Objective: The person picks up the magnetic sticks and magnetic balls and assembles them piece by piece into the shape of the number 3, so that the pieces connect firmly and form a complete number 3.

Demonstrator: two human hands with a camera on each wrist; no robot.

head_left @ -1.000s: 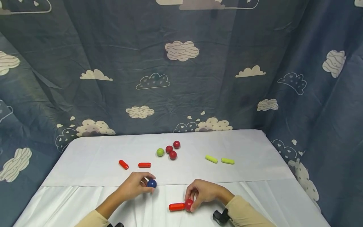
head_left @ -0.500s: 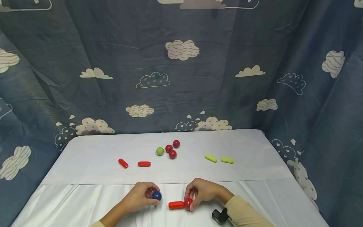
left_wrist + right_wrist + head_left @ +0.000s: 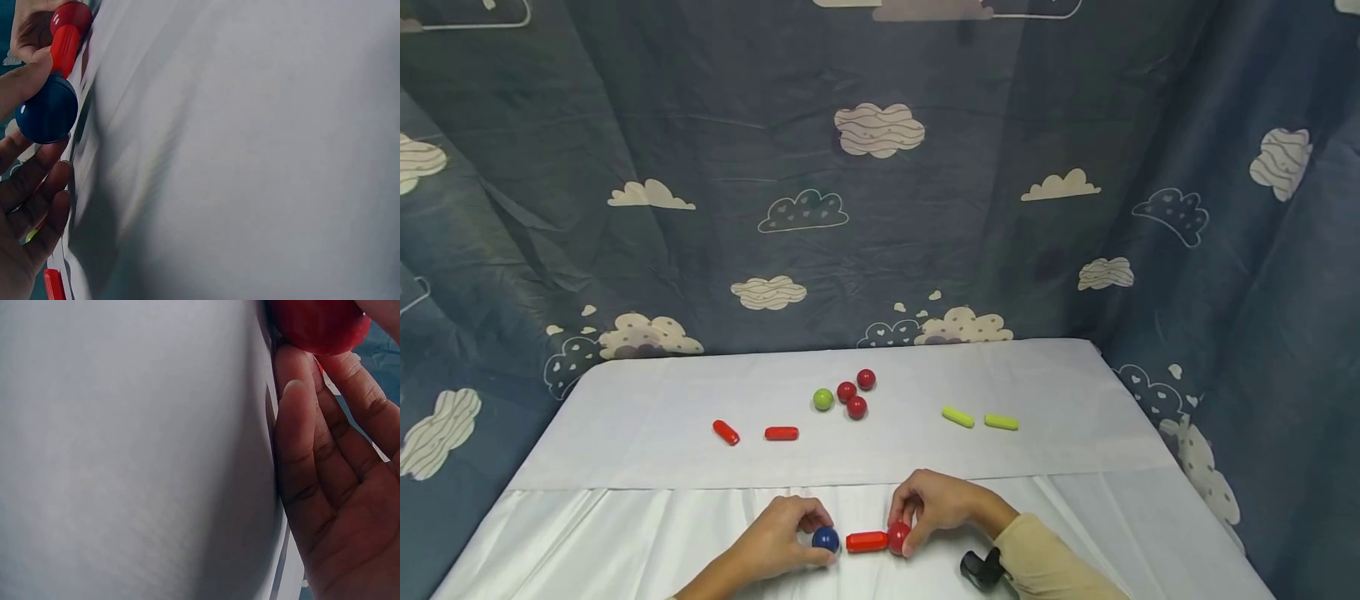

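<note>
Between thumb and fingers my left hand [image 3: 782, 537] pinches a blue ball [image 3: 825, 540], close to the left end of a red rod [image 3: 867, 542]. In the left wrist view the blue ball [image 3: 49, 109] overlaps the rod's near end, and I cannot tell whether they touch. My right hand [image 3: 942, 508] pinches a red ball [image 3: 898, 538] that meets the rod's right end. The right wrist view has the red ball [image 3: 322, 322] at the top, with the fingers [image 3: 297, 425] below it.
Farther back on the white table [image 3: 647, 400] lie a green ball [image 3: 823, 399], a cluster of red balls [image 3: 857, 407], two red rods [image 3: 782, 433] and two yellow-green rods [image 3: 1001, 422]. A dark cloud-print curtain [image 3: 925, 242] hangs behind.
My left hand has brought the blue ball rightward and nearer the front, up to the red rod's left end. The right hand, red ball and rod have stayed in place.
</note>
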